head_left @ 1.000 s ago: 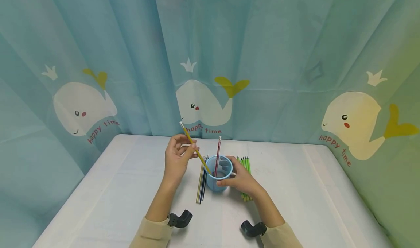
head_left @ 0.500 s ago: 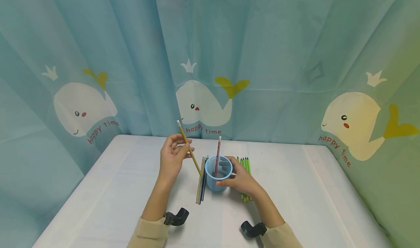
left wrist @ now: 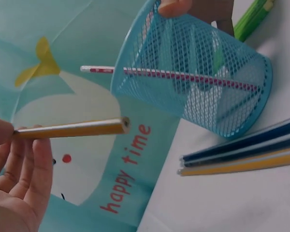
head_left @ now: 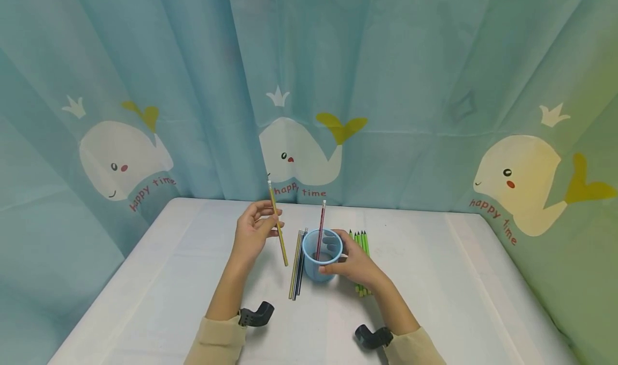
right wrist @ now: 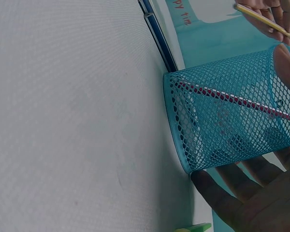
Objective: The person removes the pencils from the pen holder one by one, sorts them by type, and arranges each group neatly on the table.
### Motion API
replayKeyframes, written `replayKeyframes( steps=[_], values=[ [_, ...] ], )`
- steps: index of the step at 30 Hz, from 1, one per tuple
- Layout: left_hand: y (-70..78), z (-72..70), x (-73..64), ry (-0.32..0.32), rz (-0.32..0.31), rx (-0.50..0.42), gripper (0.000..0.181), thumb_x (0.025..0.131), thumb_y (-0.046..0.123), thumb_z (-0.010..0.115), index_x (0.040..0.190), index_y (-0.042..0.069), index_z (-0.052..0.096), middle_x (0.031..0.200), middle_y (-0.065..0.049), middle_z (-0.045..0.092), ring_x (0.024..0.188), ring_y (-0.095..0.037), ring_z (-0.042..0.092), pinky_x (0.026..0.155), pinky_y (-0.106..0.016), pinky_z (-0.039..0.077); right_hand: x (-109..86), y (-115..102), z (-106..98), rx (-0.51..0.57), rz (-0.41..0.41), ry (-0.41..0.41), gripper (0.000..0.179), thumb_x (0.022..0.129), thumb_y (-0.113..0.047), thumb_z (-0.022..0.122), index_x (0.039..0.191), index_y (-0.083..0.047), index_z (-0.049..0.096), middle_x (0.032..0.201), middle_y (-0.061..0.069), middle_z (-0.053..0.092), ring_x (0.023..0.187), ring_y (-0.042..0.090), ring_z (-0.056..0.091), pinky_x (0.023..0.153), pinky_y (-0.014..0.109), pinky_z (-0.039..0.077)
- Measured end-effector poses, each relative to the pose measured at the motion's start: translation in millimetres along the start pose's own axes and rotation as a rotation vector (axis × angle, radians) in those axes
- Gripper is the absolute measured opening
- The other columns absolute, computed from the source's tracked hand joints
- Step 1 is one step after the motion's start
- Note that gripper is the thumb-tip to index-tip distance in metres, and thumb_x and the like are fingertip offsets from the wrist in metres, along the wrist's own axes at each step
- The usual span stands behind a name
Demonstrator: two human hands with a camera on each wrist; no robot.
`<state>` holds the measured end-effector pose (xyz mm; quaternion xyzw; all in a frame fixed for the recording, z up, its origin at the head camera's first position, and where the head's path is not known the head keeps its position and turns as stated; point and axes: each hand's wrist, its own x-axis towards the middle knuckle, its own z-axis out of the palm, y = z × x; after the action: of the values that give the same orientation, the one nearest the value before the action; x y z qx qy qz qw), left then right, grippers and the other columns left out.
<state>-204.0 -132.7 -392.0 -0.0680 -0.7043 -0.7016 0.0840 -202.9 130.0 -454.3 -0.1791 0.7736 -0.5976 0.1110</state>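
My left hand [head_left: 252, 232] pinches a yellow pencil [head_left: 283, 251] between thumb and fingers, left of a blue mesh pen cup [head_left: 316, 272]. Its white-tipped end points up, and the lower end hangs apart from the cup. In the left wrist view, that lower end of the yellow pencil [left wrist: 82, 129] is blunt. My right hand [head_left: 356, 264] grips the cup from the right, thumb at the near side and fingers behind. One red pencil [head_left: 321, 224] leans inside the cup, its white end above the rim. The right wrist view shows the red pencil [right wrist: 232, 99] through the mesh.
Beside the cup on its left lie dark blue pencils [left wrist: 241, 142] and a yellow one [left wrist: 246, 162]. Several green pencils [head_left: 363, 241] lie to its right, partly behind my right hand. The white table [head_left: 193, 279] ends at a whale-print curtain [head_left: 410, 112].
My left hand has moved left, drawing the yellow pencil's lower end from the cup's rim out past the pencils on the table. The pencil now stands steeper. My right hand and the cup stay put.
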Motion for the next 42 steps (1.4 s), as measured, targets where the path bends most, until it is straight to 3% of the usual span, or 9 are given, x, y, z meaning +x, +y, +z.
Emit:
replayKeyframes(
  steps=[9, 17, 25, 33, 42],
  values=[
    [-10.9, -3.9, 3.4, -0.038, -0.089, 0.048, 0.032, 0.099, 0.009, 0.061, 0.13, 0.009, 0.057, 0.122, -0.019, 0.062, 0.093, -0.024, 0.071, 0.074, -0.029, 0.062, -0.7, 0, 0, 0.0, 0.006, 0.005, 0.083, 0.075, -0.017, 0.088, 0.144, -0.014, 0.043, 0.139, 0.009, 0.054, 0.13, 0.035, 0.051, 0.106, 0.058, 0.045],
    [-22.1, -6.2, 4.9, -0.086, -0.13, 0.081, 0.033, 0.098, 0.008, 0.061, 0.13, 0.003, 0.058, 0.119, -0.022, 0.061, 0.091, -0.028, 0.07, 0.072, -0.027, 0.061, -0.3, 0, 0, 0.003, -0.004, 0.0, 0.083, 0.075, -0.016, 0.088, 0.144, -0.012, 0.042, 0.14, 0.011, 0.053, 0.131, 0.037, 0.051, 0.106, 0.06, 0.044],
    [-33.1, -8.0, 6.8, -0.111, -0.163, 0.114, 0.037, 0.096, 0.004, 0.062, 0.132, -0.002, 0.056, 0.115, -0.021, 0.061, 0.082, -0.02, 0.07, 0.068, -0.027, 0.061, 0.0, 1, 0, 0.007, -0.008, 0.001, 0.082, 0.074, -0.015, 0.088, 0.143, -0.013, 0.043, 0.139, 0.01, 0.054, 0.13, 0.037, 0.051, 0.107, 0.059, 0.044],
    [-40.2, -3.7, 6.0, -0.119, -0.198, 0.182, 0.037, 0.096, 0.007, 0.064, 0.132, -0.002, 0.057, 0.115, -0.021, 0.062, 0.085, -0.023, 0.07, 0.069, -0.033, 0.062, 0.7, 1, 0, 0.008, -0.005, 0.007, 0.082, 0.073, -0.015, 0.089, 0.142, -0.014, 0.044, 0.139, 0.009, 0.054, 0.131, 0.037, 0.05, 0.107, 0.061, 0.043],
    [-55.8, -0.4, 7.3, -0.119, -0.259, 0.259, 0.033, 0.094, 0.005, 0.066, 0.126, -0.001, 0.061, 0.109, -0.017, 0.065, 0.076, -0.019, 0.069, 0.066, -0.031, 0.062, 0.0, 0, 1, -0.001, 0.0, 0.013, 0.083, 0.073, -0.015, 0.089, 0.143, -0.014, 0.044, 0.14, 0.009, 0.054, 0.131, 0.036, 0.051, 0.107, 0.059, 0.044]
  ],
)
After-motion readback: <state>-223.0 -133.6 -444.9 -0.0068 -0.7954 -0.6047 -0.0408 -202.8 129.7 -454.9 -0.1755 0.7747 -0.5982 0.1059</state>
